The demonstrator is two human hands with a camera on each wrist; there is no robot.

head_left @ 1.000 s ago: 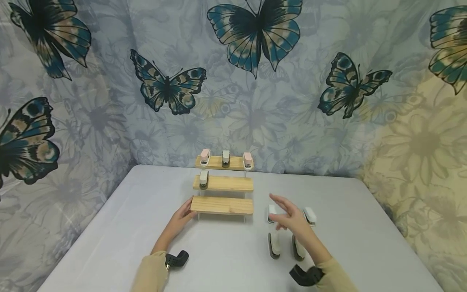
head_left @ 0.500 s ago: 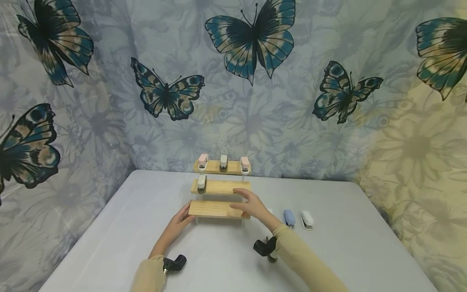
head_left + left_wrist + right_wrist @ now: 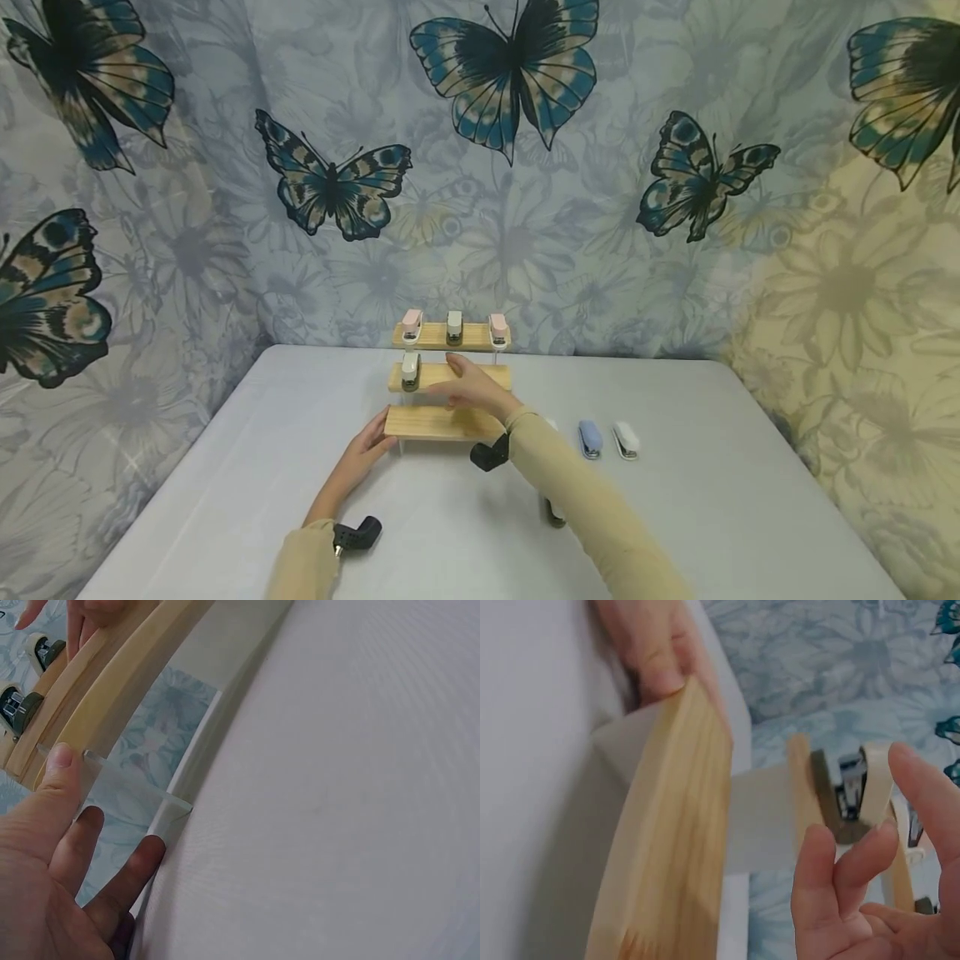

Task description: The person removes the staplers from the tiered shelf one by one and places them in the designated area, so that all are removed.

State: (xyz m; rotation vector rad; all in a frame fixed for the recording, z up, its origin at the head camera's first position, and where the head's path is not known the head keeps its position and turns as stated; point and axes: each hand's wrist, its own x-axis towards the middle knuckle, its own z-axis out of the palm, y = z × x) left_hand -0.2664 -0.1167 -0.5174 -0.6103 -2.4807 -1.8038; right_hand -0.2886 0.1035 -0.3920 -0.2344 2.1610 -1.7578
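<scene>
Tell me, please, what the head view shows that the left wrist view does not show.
Only the head view shows the blue stapler and white stapler on the table, and the three staplers on the top shelf. Only the left wrist view shows the left hand's fingertips against the rack's clear side panel. Both show the left hand at the bottom shelf and the right hand above.

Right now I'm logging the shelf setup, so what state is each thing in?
Left hand: open, fingers against the bottom shelf's left end.
Right hand: open, over the middle shelf; whether it holds anything cannot be told.
Stepped wooden shelf: upright on the table.
Top shelf staplers: three, standing.
Middle shelf stapler: one, at the left.
Blue stapler: lying on the table.
White stapler: lying beside it.
</scene>
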